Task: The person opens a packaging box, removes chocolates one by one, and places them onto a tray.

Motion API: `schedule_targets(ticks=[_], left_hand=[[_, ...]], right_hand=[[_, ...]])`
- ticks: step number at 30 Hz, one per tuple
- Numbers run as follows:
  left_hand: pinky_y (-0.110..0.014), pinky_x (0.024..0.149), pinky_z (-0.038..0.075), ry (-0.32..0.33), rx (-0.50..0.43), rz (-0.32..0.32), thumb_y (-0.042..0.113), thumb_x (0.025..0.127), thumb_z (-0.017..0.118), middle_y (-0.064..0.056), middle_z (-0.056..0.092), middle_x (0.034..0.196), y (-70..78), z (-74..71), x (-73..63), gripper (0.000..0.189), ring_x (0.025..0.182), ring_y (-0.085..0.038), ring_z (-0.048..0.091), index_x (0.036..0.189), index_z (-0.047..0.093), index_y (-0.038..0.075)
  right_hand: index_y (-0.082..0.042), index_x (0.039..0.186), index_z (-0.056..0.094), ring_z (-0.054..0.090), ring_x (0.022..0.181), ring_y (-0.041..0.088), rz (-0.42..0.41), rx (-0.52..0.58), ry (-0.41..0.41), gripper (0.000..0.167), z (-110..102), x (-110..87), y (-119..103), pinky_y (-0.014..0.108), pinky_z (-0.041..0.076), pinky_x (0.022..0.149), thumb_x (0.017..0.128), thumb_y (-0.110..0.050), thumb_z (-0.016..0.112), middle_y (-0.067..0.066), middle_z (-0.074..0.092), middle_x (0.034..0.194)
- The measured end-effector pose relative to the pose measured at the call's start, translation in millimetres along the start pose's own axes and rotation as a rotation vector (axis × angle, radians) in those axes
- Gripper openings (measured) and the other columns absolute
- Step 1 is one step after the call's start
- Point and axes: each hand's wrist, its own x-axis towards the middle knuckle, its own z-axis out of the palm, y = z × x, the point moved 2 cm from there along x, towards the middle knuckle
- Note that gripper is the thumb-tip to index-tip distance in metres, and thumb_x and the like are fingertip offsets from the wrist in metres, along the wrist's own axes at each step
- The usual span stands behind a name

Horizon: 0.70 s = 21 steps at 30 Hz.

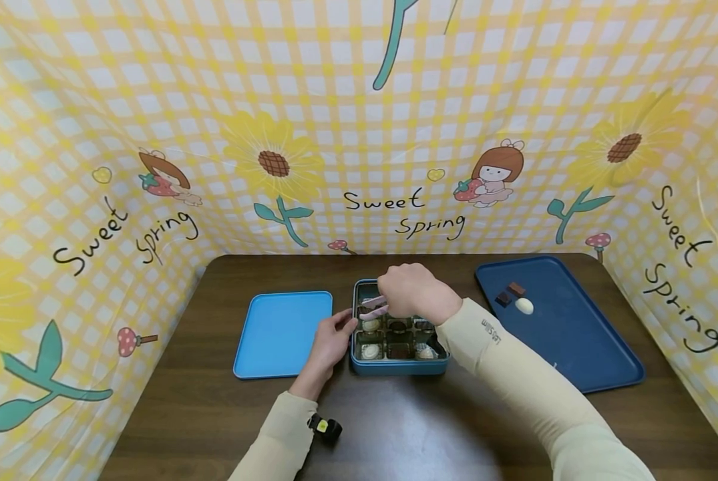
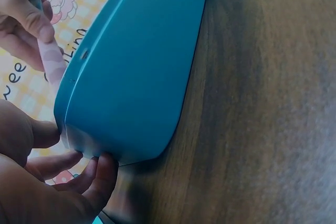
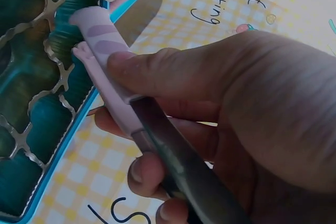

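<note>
Cream sleeves (image 1: 515, 374) lie closest to us, reaching in over the dark wood-grain surface (image 1: 359, 441), with a small black device (image 1: 327, 428) on the left wrist. Far left, it's a light-blue rectangular piece (image 1: 283, 334), flat and rimmed like a lid, lying on the wood. Just beside it, the left hand (image 1: 330, 342) is at work: its fingers bend against the left wall of the teal box (image 1: 395, 367), thumb up at the rim, gripping it there. That box sits mid-surface, upright and uncovered, a clear divided insert (image 3: 63, 77) inside, with white pieces (image 1: 370, 351) and dark pieces (image 1: 399, 351) in its nearer compartments. Over the far part of the box comes the right hand (image 1: 419, 290), fingers wrapped firmly around pink-tipped tongs (image 1: 375, 311), thumb pressed along one arm. Those tips point left, slightly apart, over the compartments; whether they touch anything, we can't tell! Across to the right, there's the navy tray (image 1: 581, 341), carrying a brown square (image 1: 516, 289), a darker square (image 1: 503, 298) and a white oval piece (image 1: 523, 306) near its far-left corner. Behind everything rises yellow-checked cloth (image 1: 359, 147), sunflowers and "Sweet Spring" printed across it.
</note>
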Motion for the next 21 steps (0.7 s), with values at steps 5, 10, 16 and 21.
schedule_targets(ticks=[5,10,16,21], left_hand=[[-0.047,0.099,0.05,0.004,0.006,0.003,0.018,0.105,0.056,-0.021,0.059,0.136,1.7,-1.7,-0.1,0.042,0.124,-0.032,0.057,0.142,0.055,-0.002],[-0.046,0.099,0.05,-0.005,0.006,0.0,0.018,0.105,0.056,-0.02,0.06,0.136,0.8,-1.4,-0.2,0.042,0.124,-0.031,0.057,0.143,0.055,-0.001],[-0.046,0.099,0.05,-0.008,0.015,-0.003,0.019,0.105,0.056,-0.019,0.06,0.135,-0.6,-0.8,0.4,0.042,0.123,-0.03,0.057,0.143,0.055,-0.001],[-0.047,0.099,0.05,-0.012,0.02,-0.011,0.02,0.105,0.056,-0.019,0.06,0.136,0.7,-1.0,-0.4,0.043,0.123,-0.031,0.057,0.143,0.054,-0.001]], right_hand=[[-0.019,0.094,0.073,0.061,0.071,0.016,-0.011,-0.077,-0.031,0.009,3,2.7,-5,0.036,0.054,0.069,0.093,-0.028,0.074,-0.001,0.066,0.086],[-0.019,0.097,0.074,0.061,0.072,0.015,-0.013,-0.149,-0.056,0.009,7,6.6,-15,0.036,0.056,0.071,0.095,-0.028,0.072,0.0,0.069,0.09],[-0.02,0.096,0.076,0.061,0.07,0.015,-0.027,-0.162,-0.062,0.008,8,9.7,-24,0.036,0.057,0.069,0.094,-0.026,0.073,0.0,0.07,0.088],[-0.019,0.1,0.077,0.063,0.071,0.016,-0.026,-0.185,-0.051,0.016,10,13.2,-27,0.036,0.058,0.069,0.093,-0.033,0.073,0.001,0.071,0.089]])
